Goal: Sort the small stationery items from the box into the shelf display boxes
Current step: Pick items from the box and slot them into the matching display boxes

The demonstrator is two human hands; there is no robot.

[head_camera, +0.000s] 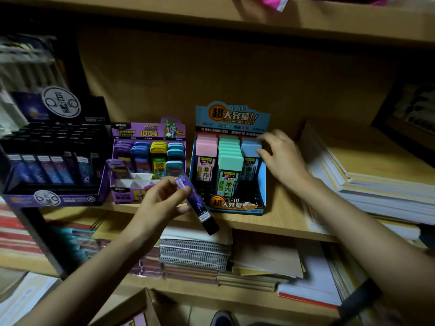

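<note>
The dim wooden shelf [284,216] carries display boxes [148,131]. The left hand [162,203] grips a purple case [196,200]; the right hand [280,156] touches the blue box [231,116], grip unclear.

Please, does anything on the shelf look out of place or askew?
Yes. In the purple display box, one purple case at the front left leans sideways, while the other cases stand in tidy rows.

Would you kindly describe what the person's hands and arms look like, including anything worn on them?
The left hand and right hand are bare: no gloves, and no ring or watch that the dim light lets me see. The left forearm and right forearm are uncovered; no sleeve is in view.
</note>
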